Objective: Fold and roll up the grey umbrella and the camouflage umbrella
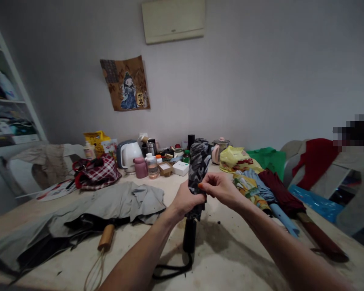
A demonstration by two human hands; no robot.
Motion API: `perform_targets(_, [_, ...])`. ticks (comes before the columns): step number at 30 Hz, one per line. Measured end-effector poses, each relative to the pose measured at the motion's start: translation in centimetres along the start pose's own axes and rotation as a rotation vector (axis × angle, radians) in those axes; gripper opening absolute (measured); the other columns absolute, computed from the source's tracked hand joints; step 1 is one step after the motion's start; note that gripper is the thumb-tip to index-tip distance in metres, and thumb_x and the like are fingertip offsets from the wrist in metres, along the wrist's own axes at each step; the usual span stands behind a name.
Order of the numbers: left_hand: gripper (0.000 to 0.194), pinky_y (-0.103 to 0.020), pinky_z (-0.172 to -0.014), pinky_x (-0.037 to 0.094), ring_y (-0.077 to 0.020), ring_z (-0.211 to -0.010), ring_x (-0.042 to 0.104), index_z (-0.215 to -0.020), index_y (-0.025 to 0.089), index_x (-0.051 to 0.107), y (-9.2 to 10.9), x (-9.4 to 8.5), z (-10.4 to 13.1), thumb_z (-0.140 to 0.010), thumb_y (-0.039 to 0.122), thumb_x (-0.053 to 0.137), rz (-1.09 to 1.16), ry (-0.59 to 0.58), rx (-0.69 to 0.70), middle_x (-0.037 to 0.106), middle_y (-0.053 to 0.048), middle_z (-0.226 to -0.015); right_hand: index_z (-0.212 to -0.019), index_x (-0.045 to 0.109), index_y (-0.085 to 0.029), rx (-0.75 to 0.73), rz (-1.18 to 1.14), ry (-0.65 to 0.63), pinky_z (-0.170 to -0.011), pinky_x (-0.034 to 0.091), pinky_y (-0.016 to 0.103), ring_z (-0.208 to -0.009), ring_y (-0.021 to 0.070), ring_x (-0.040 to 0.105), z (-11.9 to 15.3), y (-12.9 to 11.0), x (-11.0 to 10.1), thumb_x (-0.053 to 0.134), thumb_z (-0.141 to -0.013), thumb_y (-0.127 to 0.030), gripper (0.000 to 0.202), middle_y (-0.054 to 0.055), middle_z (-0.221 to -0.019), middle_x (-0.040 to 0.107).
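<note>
A folded camouflage umbrella (198,161) in grey and black stands upright before me, its black handle (189,236) pointing down and a wrist strap looping onto the table. My left hand (186,199) is wrapped round the lower part of its rolled canopy. From the other side, my right hand (218,186) pinches at the canopy with thumb and forefinger; the bit of fabric between the fingertips is too small to make out clearly. On the left lies a loose grey umbrella (109,206), with a wooden-handled whisk (106,238) beside it.
Folded umbrellas lie at the right: a yellow patterned one (248,190), a light blue one (261,190) and a dark red one (280,194). Along the back stand a white kettle (132,155), a pink jar (140,167), a clear bottle (152,166) and a yellow bag (238,159).
</note>
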State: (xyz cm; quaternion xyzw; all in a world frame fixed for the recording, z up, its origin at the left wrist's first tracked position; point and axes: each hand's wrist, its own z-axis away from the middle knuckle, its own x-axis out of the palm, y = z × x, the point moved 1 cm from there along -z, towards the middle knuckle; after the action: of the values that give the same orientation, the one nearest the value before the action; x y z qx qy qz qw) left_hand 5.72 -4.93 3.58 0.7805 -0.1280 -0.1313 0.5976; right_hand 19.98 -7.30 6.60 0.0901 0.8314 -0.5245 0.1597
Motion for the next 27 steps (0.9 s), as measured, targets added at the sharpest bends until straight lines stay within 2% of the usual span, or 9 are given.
perform_targets(5, [0.036, -0.022, -0.054, 0.042, -0.0093, -0.059, 0.051, -0.081, 0.011, 0.061, -0.6, -0.9, -0.8, -0.052, 0.025, 0.078, 0.284, 0.125, -0.023, 0.061, 0.0, -0.069, -0.088, 0.055, -0.015, -0.129, -0.036, -0.01, -0.061, 0.042, 0.023, -0.07, 0.011, 0.05, 0.2, -0.1, 0.9, 0.061, -0.078, -0.036, 0.024, 0.002, -0.082, 0.057])
perform_targets(10, [0.042, -0.025, -0.064, 0.047, -0.0118, -0.066, 0.056, -0.085, 0.014, 0.058, -1.5, -1.6, -1.9, -0.053, 0.032, 0.08, 0.529, 0.289, -0.015, 0.062, 0.001, -0.073, -0.125, 0.045, -0.016, -0.055, 0.164, -0.028, -0.093, 0.046, 0.037, -0.109, 0.0223, 0.054, 0.7, 0.9, 2.6, 0.074, -0.066, -0.027, 0.067, 0.012, -0.124, 0.052])
perform_targets(12, [0.047, -0.025, -0.07, 0.046, -0.0124, -0.074, 0.057, -0.091, 0.015, 0.059, -1.9, -1.4, -2.1, -0.054, 0.033, 0.08, 0.537, 0.265, -0.016, 0.064, 0.0, -0.082, -0.131, 0.042, -0.015, -0.058, 0.254, -0.03, -0.102, 0.042, 0.04, -0.118, 0.0259, 0.05, 0.8, 1.3, 2.9, 0.071, -0.063, -0.016, 0.074, 0.012, -0.125, 0.053])
perform_targets(14, [0.049, -0.026, -0.071, 0.044, -0.0146, -0.083, 0.058, -0.097, 0.017, 0.059, -2.3, -1.1, -2.1, -0.056, 0.036, 0.079, 0.446, 0.184, -0.078, 0.066, -0.002, -0.093, -0.13, 0.042, -0.015, 0.06, 0.208, -0.03, -0.086, 0.05, 0.038, -0.097, 0.0225, 0.06, 0.8, 1.8, 2.4, 0.06, -0.067, -0.01, 0.066, 0.009, -0.108, 0.059])
perform_targets(16, [0.054, -0.026, -0.071, 0.042, -0.0177, -0.092, 0.057, -0.105, 0.019, 0.06, -2.4, -1.1, -2.0, -0.058, 0.038, 0.077, 0.3, 0.139, -0.14, 0.066, -0.006, -0.103, -0.128, 0.044, -0.016, 0.203, 0.119, -0.02, -0.06, 0.051, 0.03, -0.065, 0.0158, 0.059, 0.9, 2.3, 1.1, 0.053, -0.069, -0.01, 0.06, 0.004, -0.089, 0.059])
perform_targets(18, [0.059, -0.028, -0.073, 0.041, -0.0201, -0.097, 0.057, -0.11, 0.017, 0.059, -2.2, -1.4, -1.9, -0.057, 0.038, 0.076, 0.18, 0.158, -0.149, 0.065, -0.01, -0.107, -0.127, 0.046, -0.014, 0.269, 0.137, 0.046, -0.047, 0.045, 0.026, -0.053, 0.0131, 0.054, 1.3, 3.0, -1.1, 0.053, -0.068, -0.011, 0.059, 0.003, -0.083, 0.058])
perform_targets(21, [0.057, -0.03, -0.074, 0.041, -0.0225, -0.095, 0.057, -0.108, 0.013, 0.061, -2.1, -1.8, -1.9, -0.058, 0.039, 0.072, 0.057, 0.179, -0.128, 0.065, -0.014, -0.106, -0.126, 0.05, -0.012, 0.308, 0.408, 0.125, -0.057, 0.049, 0.027, -0.062, 0.0158, 0.061, 2.7, 4.5, -5.3, 0.054, -0.068, -0.01, 0.059, 0.007, -0.091, 0.064])
perform_targets(24, [0.049, -0.032, -0.075, 0.043, -0.0232, -0.095, 0.058, -0.099, 0.012, 0.064, -2.2, -1.7, -1.9, -0.059, 0.039, 0.069, 0.009, 0.155, -0.099, 0.066, -0.014, -0.103, -0.127, 0.051, -0.009, 0.316, 0.777, 0.241, -0.089, 0.047, 0.028, -0.105, 0.0226, 0.061, 5.0, 6.6, -9.5, 0.055, -0.069, -0.007, 0.059, 0.014, -0.118, 0.062])
perform_targets(27, [0.04, -0.031, -0.076, 0.045, -0.0209, -0.089, 0.06, -0.093, 0.012, 0.067, -2.1, -1.1, -1.7, -0.06, 0.034, 0.07, 0.007, 0.127, -0.067, 0.068, -0.011, -0.094, -0.132, 0.047, -0.008, 0.532, 1.029, 0.299, -0.089, 0.045, 0.028, -0.105, 0.0232, 0.063, 7.3, 8.9, -12.9, 0.052, -0.078, -0.012, 0.054, 0.016, -0.117, 0.064])
